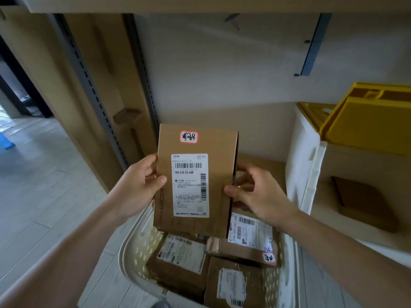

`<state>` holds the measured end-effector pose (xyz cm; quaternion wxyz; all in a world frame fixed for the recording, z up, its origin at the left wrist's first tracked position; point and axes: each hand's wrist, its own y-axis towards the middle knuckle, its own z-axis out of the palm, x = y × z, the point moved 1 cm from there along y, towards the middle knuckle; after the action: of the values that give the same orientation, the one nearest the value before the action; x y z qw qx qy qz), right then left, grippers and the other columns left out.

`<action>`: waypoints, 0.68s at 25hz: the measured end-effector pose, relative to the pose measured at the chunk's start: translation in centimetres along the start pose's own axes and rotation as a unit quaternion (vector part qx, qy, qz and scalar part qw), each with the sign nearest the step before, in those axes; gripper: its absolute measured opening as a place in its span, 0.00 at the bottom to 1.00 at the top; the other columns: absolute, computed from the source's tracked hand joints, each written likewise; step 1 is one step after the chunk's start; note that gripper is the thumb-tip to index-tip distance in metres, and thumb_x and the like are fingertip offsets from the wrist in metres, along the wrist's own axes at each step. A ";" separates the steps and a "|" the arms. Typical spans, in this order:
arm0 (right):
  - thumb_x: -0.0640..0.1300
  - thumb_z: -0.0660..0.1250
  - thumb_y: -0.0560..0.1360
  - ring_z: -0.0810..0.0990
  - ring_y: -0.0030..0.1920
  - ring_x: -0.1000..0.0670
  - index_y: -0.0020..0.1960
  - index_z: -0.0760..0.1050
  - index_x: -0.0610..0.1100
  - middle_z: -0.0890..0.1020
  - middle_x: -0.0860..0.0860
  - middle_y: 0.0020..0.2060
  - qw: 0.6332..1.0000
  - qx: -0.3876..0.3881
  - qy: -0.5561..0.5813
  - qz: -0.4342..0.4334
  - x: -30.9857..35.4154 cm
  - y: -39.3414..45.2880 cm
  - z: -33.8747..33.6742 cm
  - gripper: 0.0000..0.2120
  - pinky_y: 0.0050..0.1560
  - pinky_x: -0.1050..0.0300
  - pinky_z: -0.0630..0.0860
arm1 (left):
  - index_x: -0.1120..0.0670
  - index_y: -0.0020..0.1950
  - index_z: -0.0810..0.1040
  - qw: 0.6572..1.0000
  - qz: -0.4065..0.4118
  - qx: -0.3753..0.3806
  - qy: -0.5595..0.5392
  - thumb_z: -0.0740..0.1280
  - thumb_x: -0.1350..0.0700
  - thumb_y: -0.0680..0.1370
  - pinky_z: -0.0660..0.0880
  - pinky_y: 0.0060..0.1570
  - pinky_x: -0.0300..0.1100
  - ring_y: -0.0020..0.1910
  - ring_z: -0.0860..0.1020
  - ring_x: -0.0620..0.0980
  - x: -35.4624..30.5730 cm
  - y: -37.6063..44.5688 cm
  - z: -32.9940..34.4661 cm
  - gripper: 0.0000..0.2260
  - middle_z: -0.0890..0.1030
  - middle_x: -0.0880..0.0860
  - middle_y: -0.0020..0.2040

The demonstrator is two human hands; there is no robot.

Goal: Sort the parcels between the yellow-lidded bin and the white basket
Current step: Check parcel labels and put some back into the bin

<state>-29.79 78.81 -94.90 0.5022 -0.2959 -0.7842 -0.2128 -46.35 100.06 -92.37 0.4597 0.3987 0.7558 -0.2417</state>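
Observation:
I hold a flat brown cardboard parcel [220, 172] upright above the white basket [135, 247]. It carries a white shipping label and a small red-edged sticker with handwriting near its top. My left hand [138, 185] grips its left edge, thumb on the front. My right hand [255, 192] grips its right edge, thumb on the front and fingers behind. Several other labelled brown parcels [184, 261] lie in the basket below. The white bin [311, 165] with open yellow lid [369, 127] stands at the right, a brown parcel [364, 201] inside it.
A white wall is behind the held parcel, with a shelf board overhead. Tall cardboard sheets [93, 85] and a grey slotted metal upright [86, 70] lean at the left. Pale plank floor spreads to the left of the basket.

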 end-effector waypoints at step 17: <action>0.53 0.75 0.75 0.83 0.34 0.55 0.53 0.82 0.45 0.85 0.52 0.40 0.977 0.091 -0.188 0.048 -3.8 3.8 6.3 0.13 0.31 0.65 0.76 | 0.48 0.55 0.80 0.973 -0.058 -0.065 0.214 0.75 0.59 0.76 0.73 0.37 0.31 0.44 0.81 0.38 8.6 3.6 -0.7 0.11 0.83 0.42 0.49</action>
<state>-30.17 84.58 -100.74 0.3801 -0.3208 -0.8657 -0.0565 -45.97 105.91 -99.66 0.2978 0.3660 0.8725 -0.1269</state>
